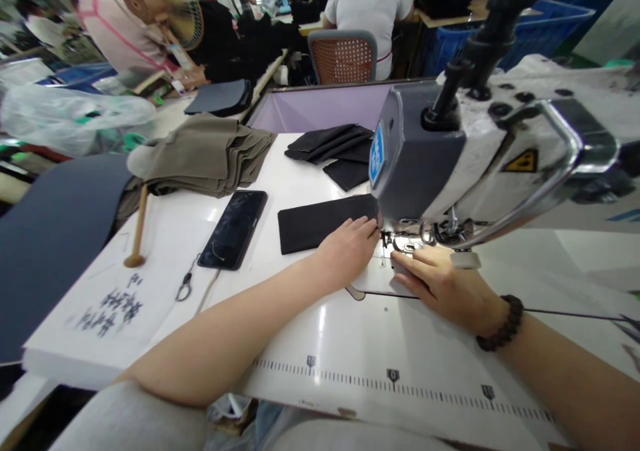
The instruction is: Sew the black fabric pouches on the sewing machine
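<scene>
A folded black fabric piece point(325, 221) lies flat on the white sewing table, its right end by the needle of the sewing machine point(420, 151). My left hand point(349, 251) rests on its lower right corner, fingers lying flat beside the presser foot point(386, 239). On the other side of the needle, my right hand point(440, 281) lies on the machine bed with its fingers stretched toward the foot. Part of those fingers is hidden by the machine head. No fabric shows under my right hand. More black pieces point(330, 146) lie behind in a loose pile.
A phone point(234, 230) with a ring strap point(185, 288) lies left of my forearm. Beyond are a wooden-handled tool point(139, 231) and a stack of olive-brown fabric point(210, 154). A co-worker point(367, 18) sits ahead on a chair point(343, 56); a blue basket point(540, 31) stands back right.
</scene>
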Tool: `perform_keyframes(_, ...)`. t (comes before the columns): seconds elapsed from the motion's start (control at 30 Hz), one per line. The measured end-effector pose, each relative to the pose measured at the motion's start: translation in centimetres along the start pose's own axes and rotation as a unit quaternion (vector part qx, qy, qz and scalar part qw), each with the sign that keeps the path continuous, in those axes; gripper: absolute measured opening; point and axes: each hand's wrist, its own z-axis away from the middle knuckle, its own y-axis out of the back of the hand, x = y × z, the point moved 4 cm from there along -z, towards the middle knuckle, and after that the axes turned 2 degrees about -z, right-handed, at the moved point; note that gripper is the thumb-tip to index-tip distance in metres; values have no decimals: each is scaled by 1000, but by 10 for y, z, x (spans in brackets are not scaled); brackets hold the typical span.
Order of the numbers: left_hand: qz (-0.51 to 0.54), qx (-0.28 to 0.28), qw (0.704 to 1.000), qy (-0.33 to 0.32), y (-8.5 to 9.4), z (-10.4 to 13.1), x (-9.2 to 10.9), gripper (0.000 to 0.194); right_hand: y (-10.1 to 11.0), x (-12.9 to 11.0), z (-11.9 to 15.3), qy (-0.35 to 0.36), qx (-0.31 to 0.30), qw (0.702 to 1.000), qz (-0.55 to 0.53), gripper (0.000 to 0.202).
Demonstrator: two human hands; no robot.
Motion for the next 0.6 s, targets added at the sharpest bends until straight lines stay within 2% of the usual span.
perform_keyframes(0.07,-23,-16,999,43,-1,2,0,31,2,1,2,-4,13,1000,-5,31)
perform_keyframes(0.13,-36,-31,998,52,-2,13,3,33,6,2,4,-12,39,999,-10,31)
perform_keyframes(0.23,-27,-37,999,-2,-3,49,19,35,14,5,8,-27,73,997,-11,32)
perform_keyframes(0.33,11,-27,998,-62,-1,92,39,35,19,6,10,-26,75,997,-13,32)
perform_keyframes(0.4,33,-17,997,-70,0,111,48,34,19,5,9,-18,68,997,-22,33)
perform_keyframes(0.53,62,21,996,-54,3,124,52,28,17,2,7,-1,59,997,-40,32)
perform_keyframes(0.6,100,59,992,-40,13,127,48,26,17,2,7,-4,61,997,-45,31)
